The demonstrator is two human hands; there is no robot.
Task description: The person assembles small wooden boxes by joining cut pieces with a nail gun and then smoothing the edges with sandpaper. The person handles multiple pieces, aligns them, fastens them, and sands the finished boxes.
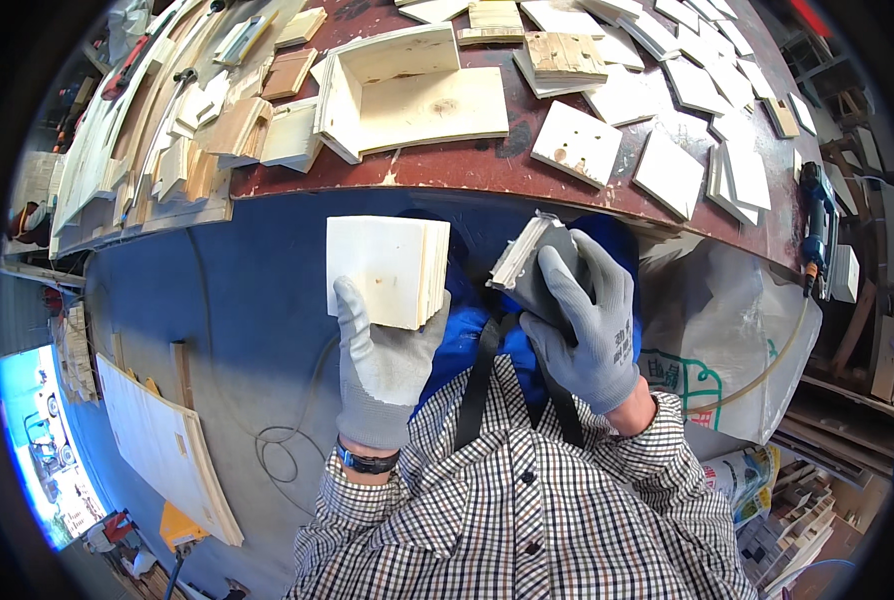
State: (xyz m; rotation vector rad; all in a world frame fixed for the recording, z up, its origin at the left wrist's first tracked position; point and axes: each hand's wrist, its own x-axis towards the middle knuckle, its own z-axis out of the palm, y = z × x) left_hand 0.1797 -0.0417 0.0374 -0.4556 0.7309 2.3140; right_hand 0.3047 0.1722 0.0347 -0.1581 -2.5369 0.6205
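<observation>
My left hand (385,372), in a grey-white work glove, is closed round a small stack of square plywood pieces (379,268). Their pale top face and layered right edges show. My right hand (599,335), gloved alike, grips a sanding block (539,262), dark grey on its broad side with a ragged whitish end. The block is tilted and stays apart from the stack, to its right. Both things are held up in front of my body, short of the table's near edge.
A dark red worktable (367,178) carries an open-sided wooden box (432,108) and many loose white squares (671,172). A blue-black power tool (817,215) hangs at the table's right edge, above a clear plastic bag (732,335). Boards (172,440) lean at the lower left.
</observation>
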